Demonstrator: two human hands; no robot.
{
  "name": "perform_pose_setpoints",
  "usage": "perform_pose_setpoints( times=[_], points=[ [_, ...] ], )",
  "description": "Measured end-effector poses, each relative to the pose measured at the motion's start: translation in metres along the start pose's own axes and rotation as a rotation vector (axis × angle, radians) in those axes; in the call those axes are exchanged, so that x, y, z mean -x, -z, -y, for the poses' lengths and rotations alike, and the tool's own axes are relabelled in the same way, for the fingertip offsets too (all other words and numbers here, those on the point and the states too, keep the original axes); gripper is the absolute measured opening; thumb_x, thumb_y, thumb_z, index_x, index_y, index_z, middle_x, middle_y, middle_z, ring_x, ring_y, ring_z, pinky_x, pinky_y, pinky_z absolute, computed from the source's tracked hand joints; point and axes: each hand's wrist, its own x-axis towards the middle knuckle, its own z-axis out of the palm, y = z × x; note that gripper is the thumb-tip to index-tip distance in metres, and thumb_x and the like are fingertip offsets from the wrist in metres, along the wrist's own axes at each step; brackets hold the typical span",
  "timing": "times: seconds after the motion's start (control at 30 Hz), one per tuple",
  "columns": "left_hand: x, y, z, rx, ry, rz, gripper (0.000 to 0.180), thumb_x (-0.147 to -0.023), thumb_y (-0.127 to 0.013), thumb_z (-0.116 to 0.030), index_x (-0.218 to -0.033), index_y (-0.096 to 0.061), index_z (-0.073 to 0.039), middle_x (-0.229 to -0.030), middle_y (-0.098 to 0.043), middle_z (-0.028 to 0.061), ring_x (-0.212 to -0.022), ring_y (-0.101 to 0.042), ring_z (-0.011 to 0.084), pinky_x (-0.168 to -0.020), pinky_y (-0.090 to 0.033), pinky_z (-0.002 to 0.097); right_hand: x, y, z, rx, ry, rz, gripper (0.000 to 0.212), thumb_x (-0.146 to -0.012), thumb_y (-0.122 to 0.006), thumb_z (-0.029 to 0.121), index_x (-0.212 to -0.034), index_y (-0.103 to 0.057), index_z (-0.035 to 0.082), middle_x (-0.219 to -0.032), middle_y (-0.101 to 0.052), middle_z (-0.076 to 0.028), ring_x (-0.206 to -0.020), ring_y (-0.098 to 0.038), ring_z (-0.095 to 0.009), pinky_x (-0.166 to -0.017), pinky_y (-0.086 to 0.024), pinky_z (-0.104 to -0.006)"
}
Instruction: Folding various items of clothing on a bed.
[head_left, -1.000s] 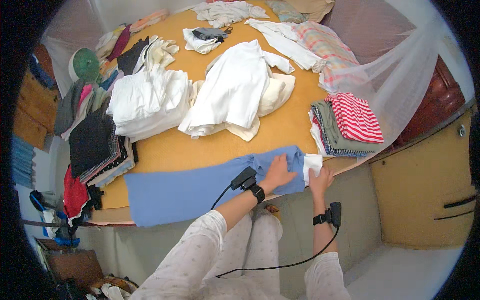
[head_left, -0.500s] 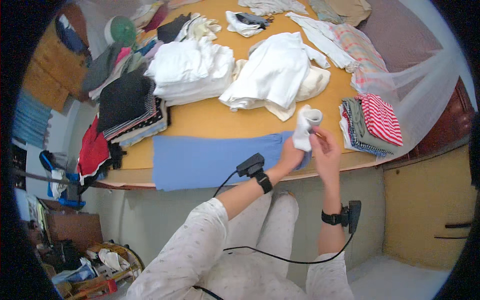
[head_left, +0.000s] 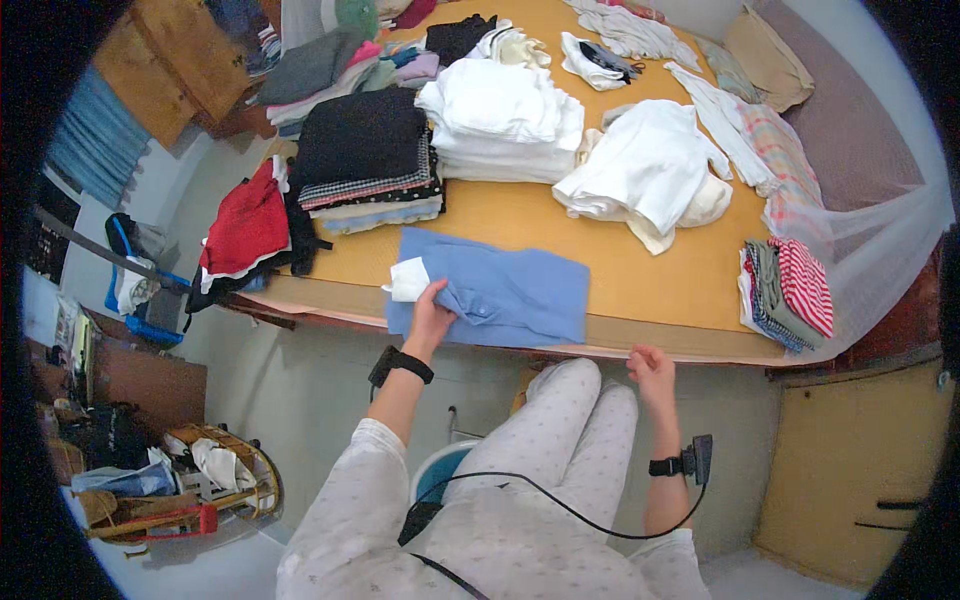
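A blue buttoned garment (head_left: 530,290), probably a shirt, lies folded at the bed's near edge. Over its left part my left hand (head_left: 432,318) pinches a small white piece (head_left: 409,280); whether that is cloth or card I cannot tell. The fingers also rest against the blue cloth, next to its buttons. My right hand (head_left: 653,372) hovers apart from the garment, just off the bed's front edge, fingers loosely bent and nothing visible in them.
Behind the blue garment stand a dark folded stack (head_left: 365,140) and a white folded stack (head_left: 505,115). White clothes (head_left: 650,165) lie loosely to the right, near a stack topped with red stripes (head_left: 800,285). Red clothing (head_left: 240,225) hangs over the left edge. A cable (head_left: 560,510) crosses my lap.
My left hand has carried the white piece leftward, and the blue garment is now folded shorter. My right hand has let go and drawn back toward me. The view has shifted left.
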Motion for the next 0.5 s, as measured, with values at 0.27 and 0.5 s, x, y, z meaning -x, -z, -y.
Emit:
perform_pose_setpoints(
  times=[0.27,0.5],
  points=[
    [0.016,0.007,-0.026,0.021,0.037,-0.162,0.044,-0.077,-0.062,-0.032,-0.112,-0.047,-0.009,-0.102,-0.054,0.007,-0.1,-0.051,0.0236,-0.084,-0.042,0.0414,-0.059,-0.049,-0.028,0.258,0.06,0.063,0.023,-0.082,-0.059,0.014,-0.096,-0.058,-0.004,-0.073,-0.061,-0.006,-0.063,-0.057,-0.01,-0.054,-0.046,-0.0222],
    [0.005,0.069,-0.05,-0.98,-0.512,-0.418,0.049,-0.065,-0.071,-0.028,-0.101,-0.057,0.002,-0.093,-0.062,0.014,-0.082,-0.06,0.025,-0.071,-0.048,0.0368,-0.096,-0.099,-0.012,0.476,0.14,0.015,0.036,-0.073,-0.069,0.026,-0.084,-0.063,-0.007,-0.069,-0.064,-0.013,-0.063,-0.06,-0.018,-0.057,-0.048,-0.0301]
  ],
)
